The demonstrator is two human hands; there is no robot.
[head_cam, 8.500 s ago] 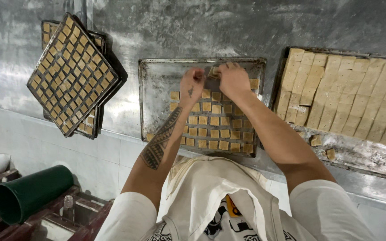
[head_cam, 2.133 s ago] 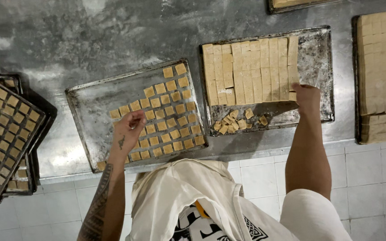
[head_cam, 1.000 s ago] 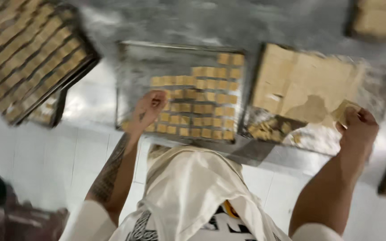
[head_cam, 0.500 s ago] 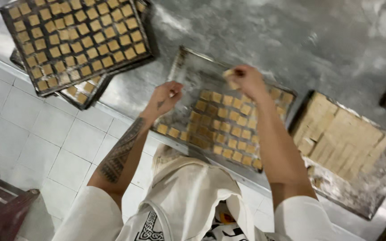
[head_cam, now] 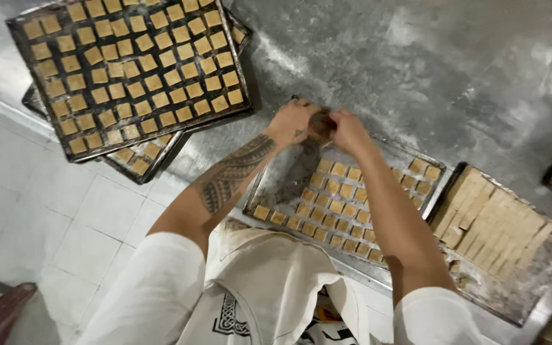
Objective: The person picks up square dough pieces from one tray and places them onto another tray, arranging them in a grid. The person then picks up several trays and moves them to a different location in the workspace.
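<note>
Both hands' grips, left hand (head_cam: 293,121) and right hand (head_cam: 347,130), pinch closed on dough pieces (head_cam: 320,125) at frame centre. Below them sits the half-filled tray (head_cam: 276,181) on the counter (head_cam: 429,76)

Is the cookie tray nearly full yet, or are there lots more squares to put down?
Done: the full tray at top left is packed with squares and sits stacked on another tray. In hand: the left hand and right hand meet at the far edge of the middle tray, which is about two-thirds filled. Left: its bare near-left part, and the cut dough slab on the right.

Single head camera looks steeply down, close over the floured worktop (head_cam: 429,57).
</note>
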